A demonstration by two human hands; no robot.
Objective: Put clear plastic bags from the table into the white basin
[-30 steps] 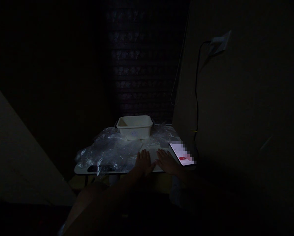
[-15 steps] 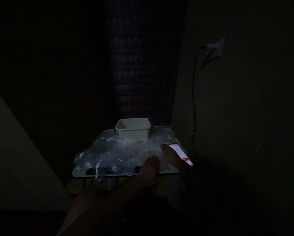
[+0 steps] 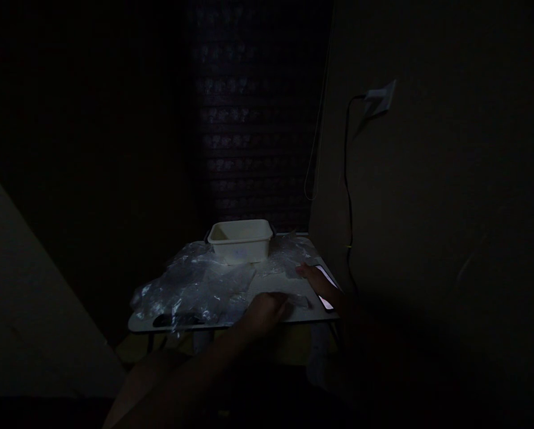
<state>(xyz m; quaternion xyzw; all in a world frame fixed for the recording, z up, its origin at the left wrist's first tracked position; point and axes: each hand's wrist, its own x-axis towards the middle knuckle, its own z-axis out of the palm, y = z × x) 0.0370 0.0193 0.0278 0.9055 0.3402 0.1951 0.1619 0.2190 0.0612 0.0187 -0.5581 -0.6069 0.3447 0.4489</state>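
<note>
The scene is very dark. My left hand (image 3: 267, 308) is closed at the table's front edge, with clear plastic (image 3: 299, 301), apparently a folded bag, coming out at its right side. My right hand (image 3: 317, 281) lies over the table's right side with fingers stretched out, nothing visible in it. It partly covers a phone (image 3: 325, 290) with a lit screen. Crumpled clear plastic bags (image 3: 195, 283) cover the table's left part. Behind them stands a white plastic tub (image 3: 241, 251) with dark side handles; its inside is in shadow.
The small white table (image 3: 144, 323) has a cut-out handle slot at its front left. More clear plastic (image 3: 289, 253) lies right of the tub. A black cord (image 3: 346, 173) hangs from a wall outlet (image 3: 385, 98) on the right. A dark blind (image 3: 231, 143) is behind.
My left hand went from lying flat on a clear plastic sheet to closing on plastic, now folded smaller. My right hand shifted slightly over the phone, hiding more of it. The view tilted slightly.
</note>
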